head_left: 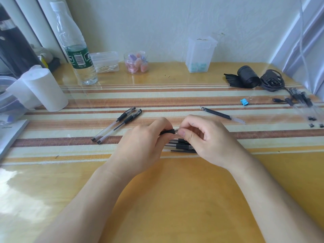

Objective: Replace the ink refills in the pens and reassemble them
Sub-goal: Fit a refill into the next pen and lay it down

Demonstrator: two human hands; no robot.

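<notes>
Counter [157,199]: yellow wood w/ a glossy clear sheet over a striped mat [175,95], pale wall [157,23] behind, so it's smooth and round parts could roll. Along the back: water bottle [77,55], paper roll [45,90], tall clear box [200,55], jar of erasers [135,63], black roll [247,76] beside a coiled cable [271,81]. Mid-counter, both hands meet on one pen [168,132], lifted just above the mat. L hand [143,146] is curled round the black rubber grip. R hand [206,139] pinches the end next to it btwn thumb and forefinger, other fingers loosely bent. Prob. twisting the tip section, but can't tell whether on or off. The pen looks light and stiff, w/ a thin clear plastic barrel that's slick. The rubber grip is the sure hold. Keep the twist gentle since the threads are small and the barrel could crack if squeezed. More pens [182,146] lie just under the hands, partly hidden. Two whole pens [117,125] lie side by side, touching, well L of the hands. Loose clear barrels [301,100] are far R. Spare refills [217,114] lie near, R and behind: thin, bendy, w/ fine tips, so best taken mid-shaft. Blue binder clip [244,102] sits past them. Tiny black end caps [312,118] at far R are easy to lose.
</notes>
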